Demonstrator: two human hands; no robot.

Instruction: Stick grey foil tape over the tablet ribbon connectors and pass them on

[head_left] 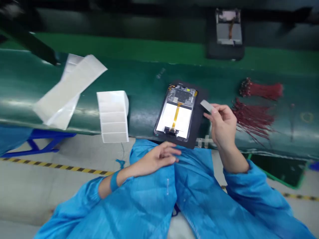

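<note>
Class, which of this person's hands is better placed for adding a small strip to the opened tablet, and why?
Probably the right hand: it pinches a small grey strip near the opened tablet. The left hand is over the lap, with nothing visible in it.

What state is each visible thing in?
Right hand: pinching a small grey piece
Left hand: loosely open, apparently empty
Near device: open, internals exposed
Far device: open too
White sheets: crossed, overlapping
Segmented strip: overhanging the table edge
Red wires: two bunches, lower one splayed

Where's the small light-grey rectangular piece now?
Head view, right of centre: the grey piece is pinched in the right hand, just right of the opened rectangular electronic device.
</note>
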